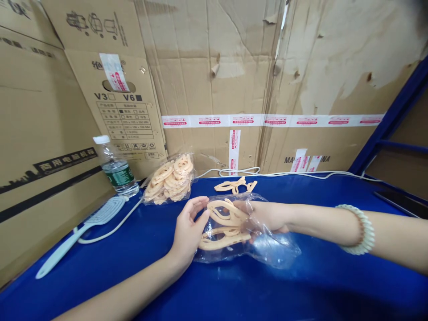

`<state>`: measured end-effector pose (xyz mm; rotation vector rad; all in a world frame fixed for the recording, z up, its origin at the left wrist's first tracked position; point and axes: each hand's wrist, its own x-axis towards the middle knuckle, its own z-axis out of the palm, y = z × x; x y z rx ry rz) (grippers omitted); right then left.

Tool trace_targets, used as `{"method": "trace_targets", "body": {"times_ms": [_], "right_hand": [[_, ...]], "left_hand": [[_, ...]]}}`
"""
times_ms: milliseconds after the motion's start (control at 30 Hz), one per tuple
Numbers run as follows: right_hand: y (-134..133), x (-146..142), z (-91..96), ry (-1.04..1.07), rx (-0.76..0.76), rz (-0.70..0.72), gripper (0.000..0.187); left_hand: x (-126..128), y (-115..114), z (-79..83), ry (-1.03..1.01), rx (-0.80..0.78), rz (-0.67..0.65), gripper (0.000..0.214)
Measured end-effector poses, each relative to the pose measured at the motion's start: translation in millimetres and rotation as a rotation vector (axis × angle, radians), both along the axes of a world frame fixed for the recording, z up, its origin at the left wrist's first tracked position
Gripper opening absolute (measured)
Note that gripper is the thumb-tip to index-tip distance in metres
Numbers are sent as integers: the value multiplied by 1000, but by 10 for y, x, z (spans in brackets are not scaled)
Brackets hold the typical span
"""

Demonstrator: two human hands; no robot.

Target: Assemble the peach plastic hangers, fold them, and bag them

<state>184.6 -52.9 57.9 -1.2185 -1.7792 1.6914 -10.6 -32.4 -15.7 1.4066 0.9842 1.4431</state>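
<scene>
two bare hands worked at a clear bag (274,256) above the middle of a blue table (187,294). inside it lay two tan folding hangers, an upper hanger (238,217) and a lower hanger (222,243), one nearer the back of the table and one nearer the person. the right hand (267,216) showed through the film, seemingly inside the bag, and looked closed around the hangers' right ends. the left hand (189,227) was at the bag's left end, thumb and fingers curved and a little apart; whether it pinched the film, i could not tell. the two hands were apart, with the hangers between them.

the step in hand looked like settling this pair into the bag. if so, the next move called for the left hand to steady the closed end while the right eased its grip and slid out without dragging the hangers along. the loose film on the right could easily catch on the wrist or the beaded bracelet (357,229).

just behind the bag, a loose hanger (234,183) lay on the table. farther left stood a packed bag of hangers (174,178), with a water bottle (118,176) and a hairbrush (60,253) beyond it.
</scene>
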Motion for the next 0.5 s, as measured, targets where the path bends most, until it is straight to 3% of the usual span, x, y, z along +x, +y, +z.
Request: {"method": "trace_targets", "body": {"times_ms": [100, 167, 300, 500], "right_hand": [[-17, -13, 68, 59, -279, -71, 39], [-14, -6, 89, 108, -329, -103, 36], [-16, -6, 69, 206, -340, -156, 23], [-74, -31, 51, 205, -277, -273, 23]], "left_hand": [[-1, -1, 5, -27, 0, 7, 32], [2, -7, 11, -42, 2, 14, 32], [9, -20, 30, -64, 3, 20, 30], [0, 9, 76, -112, -22, -8, 35]]}}
